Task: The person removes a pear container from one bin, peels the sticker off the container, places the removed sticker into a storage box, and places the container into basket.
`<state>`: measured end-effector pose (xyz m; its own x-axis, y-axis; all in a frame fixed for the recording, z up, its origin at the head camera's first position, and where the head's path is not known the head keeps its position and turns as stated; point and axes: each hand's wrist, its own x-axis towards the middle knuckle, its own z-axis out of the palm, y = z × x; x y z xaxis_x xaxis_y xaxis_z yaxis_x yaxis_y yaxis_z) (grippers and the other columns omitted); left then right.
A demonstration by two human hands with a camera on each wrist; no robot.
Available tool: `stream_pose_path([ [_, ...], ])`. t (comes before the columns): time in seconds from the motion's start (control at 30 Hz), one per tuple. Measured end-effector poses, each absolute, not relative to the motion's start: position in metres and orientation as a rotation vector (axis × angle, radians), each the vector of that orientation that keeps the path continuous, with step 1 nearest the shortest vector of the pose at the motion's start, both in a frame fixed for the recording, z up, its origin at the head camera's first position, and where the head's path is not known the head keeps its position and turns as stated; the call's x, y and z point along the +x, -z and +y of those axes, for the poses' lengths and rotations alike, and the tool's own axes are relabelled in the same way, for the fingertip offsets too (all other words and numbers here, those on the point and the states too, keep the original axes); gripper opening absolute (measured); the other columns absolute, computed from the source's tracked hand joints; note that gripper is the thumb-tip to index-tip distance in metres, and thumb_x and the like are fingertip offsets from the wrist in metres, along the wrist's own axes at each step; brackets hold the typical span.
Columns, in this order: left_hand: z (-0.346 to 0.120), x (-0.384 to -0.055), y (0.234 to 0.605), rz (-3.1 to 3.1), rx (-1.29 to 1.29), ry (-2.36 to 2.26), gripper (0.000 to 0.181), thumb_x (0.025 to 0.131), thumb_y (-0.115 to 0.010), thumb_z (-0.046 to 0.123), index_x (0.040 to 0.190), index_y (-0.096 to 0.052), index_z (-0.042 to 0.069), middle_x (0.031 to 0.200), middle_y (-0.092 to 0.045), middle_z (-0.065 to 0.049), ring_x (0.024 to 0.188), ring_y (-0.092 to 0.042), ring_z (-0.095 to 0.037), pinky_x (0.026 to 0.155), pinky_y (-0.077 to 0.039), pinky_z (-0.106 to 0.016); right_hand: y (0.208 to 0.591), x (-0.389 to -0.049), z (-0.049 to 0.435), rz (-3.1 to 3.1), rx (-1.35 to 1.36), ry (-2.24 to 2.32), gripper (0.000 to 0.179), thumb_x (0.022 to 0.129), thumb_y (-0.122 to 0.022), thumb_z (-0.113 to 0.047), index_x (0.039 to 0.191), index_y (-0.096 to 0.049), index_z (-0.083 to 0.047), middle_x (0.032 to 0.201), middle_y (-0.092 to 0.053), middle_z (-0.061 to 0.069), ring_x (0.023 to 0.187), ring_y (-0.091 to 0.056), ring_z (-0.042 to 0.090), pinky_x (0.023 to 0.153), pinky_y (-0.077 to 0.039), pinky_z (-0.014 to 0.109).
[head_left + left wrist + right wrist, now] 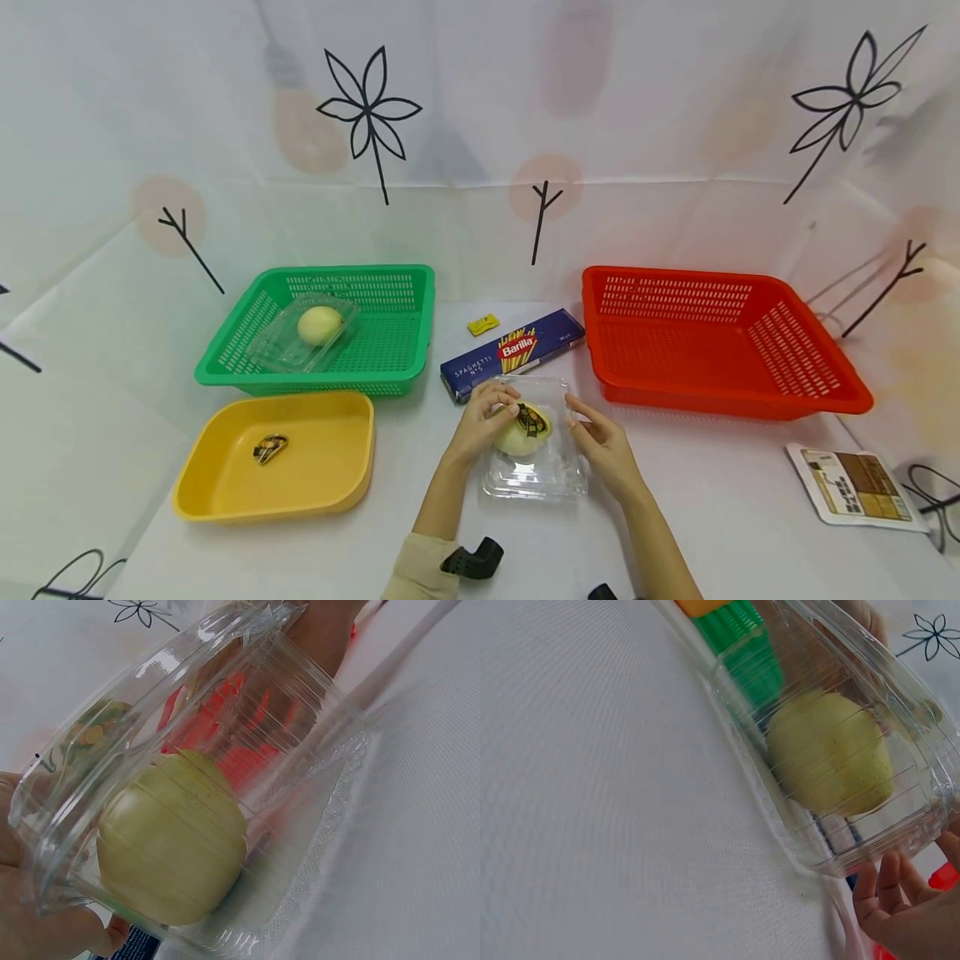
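A clear plastic clamshell box (562, 471) with its lid down lies on the white table in front of me. Inside it is a round, pale yellow-green fruit (176, 840), visible through the plastic in all views. A black and yellow sticker (534, 422) shows on the lid over the fruit. My left hand (480, 421) holds the box at its left edge, the thumb reaching over the lid beside the sticker. At the opposite edge my right hand (606, 454) grips the side, with fingertips against the rim in the right wrist view.
Behind the box lie a blue spaghetti pack (487, 367) and a small yellow packet (483, 324). A green basket (390, 333) holds another boxed fruit. A yellow tray (315, 483) carries a sticker (270, 448). Right are a red basket (675, 350) and a white-brown pouch (858, 487).
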<state>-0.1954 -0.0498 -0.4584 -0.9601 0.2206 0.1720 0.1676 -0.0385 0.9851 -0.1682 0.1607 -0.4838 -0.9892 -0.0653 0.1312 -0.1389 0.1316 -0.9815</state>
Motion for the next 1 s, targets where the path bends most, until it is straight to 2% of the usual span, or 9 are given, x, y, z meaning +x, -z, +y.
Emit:
stream_pose_path([
  [0.17, -0.0492, -0.1985, 0.4645, 2.172, 0.404, -2.183, 0.016, 0.086, -0.059, 0.000, 0.085, -0.056, -0.016, 0.115, -0.055, -0.022, 0.130, -0.028, -0.029, 0.111, -0.014, -0.055, 0.4849, -0.1689, 0.1607, -2.316, 0.211, -2.015, 0.041, 0.093, -0.057, -0.011, 0.132, -0.052, 0.000, 0.123, -0.057, 0.010, 0.085, -0.059, 0.015, 0.069, -0.048, 0.018],
  [0.37, -0.0504, -0.1992, 0.4654, 2.144, 0.413, -2.190, 0.015, 0.086, -0.058, -0.004, 0.085, -0.055, -0.018, 0.115, -0.054, -0.027, 0.130, -0.026, -0.033, 0.111, -0.013, -0.056, 0.4864, -0.1696, 0.1603, -2.296, 0.231, -2.018, 0.041, 0.093, -0.058, -0.009, 0.132, -0.052, 0.001, 0.123, -0.057, 0.007, 0.084, -0.059, 0.013, 0.068, -0.047, 0.018],
  [0.63, -0.0499, -0.1993, 0.4644, 2.144, 0.404, -2.188, 0.015, 0.087, -0.058, -0.002, 0.086, -0.055, -0.017, 0.115, -0.054, -0.024, 0.131, -0.027, -0.031, 0.110, -0.014, -0.056, 0.4856, -0.1689, 0.1607, -2.321, 0.204, -2.014, 0.041, 0.093, -0.058, -0.012, 0.132, -0.052, 0.000, 0.127, -0.054, 0.015, 0.089, -0.060, 0.017, 0.071, -0.048, 0.018],
  [0.77, -0.0505, -0.1998, 0.4633, 2.124, 0.410, -2.183, 0.014, 0.086, -0.057, -0.005, 0.087, -0.055, -0.018, 0.116, -0.053, -0.028, 0.132, -0.025, -0.034, 0.111, -0.013, -0.056, 0.4853, -0.1687, 0.1606, -2.327, 0.193, -2.015, 0.041, 0.093, -0.058, -0.012, 0.132, -0.052, -0.001, 0.128, -0.054, 0.015, 0.090, -0.060, 0.019, 0.073, -0.049, 0.018],
  [0.87, -0.0509, -0.1996, 0.4624, 2.122, 0.414, -2.178, 0.014, 0.085, -0.056, -0.006, 0.087, -0.054, -0.020, 0.116, -0.052, -0.030, 0.131, -0.025, -0.036, 0.111, -0.012, -0.056, 0.4850, -0.1686, 0.1604, -2.326, 0.189, -2.017, 0.041, 0.093, -0.058, -0.011, 0.132, -0.052, -0.001, 0.129, -0.053, 0.017, 0.090, -0.060, 0.018, 0.073, -0.049, 0.018],
  [1.0, -0.0505, -0.1993, 0.4635, 2.138, 0.403, -2.181, 0.012, 0.085, -0.057, -0.005, 0.086, -0.055, -0.018, 0.115, -0.054, -0.026, 0.131, -0.027, -0.032, 0.112, -0.013, -0.053, 0.4843, -0.1681, 0.1603, -2.327, 0.201, -2.011, 0.041, 0.093, -0.057, -0.011, 0.132, -0.052, 0.000, 0.129, -0.051, 0.022, 0.088, -0.059, 0.015, 0.072, -0.048, 0.019],
])
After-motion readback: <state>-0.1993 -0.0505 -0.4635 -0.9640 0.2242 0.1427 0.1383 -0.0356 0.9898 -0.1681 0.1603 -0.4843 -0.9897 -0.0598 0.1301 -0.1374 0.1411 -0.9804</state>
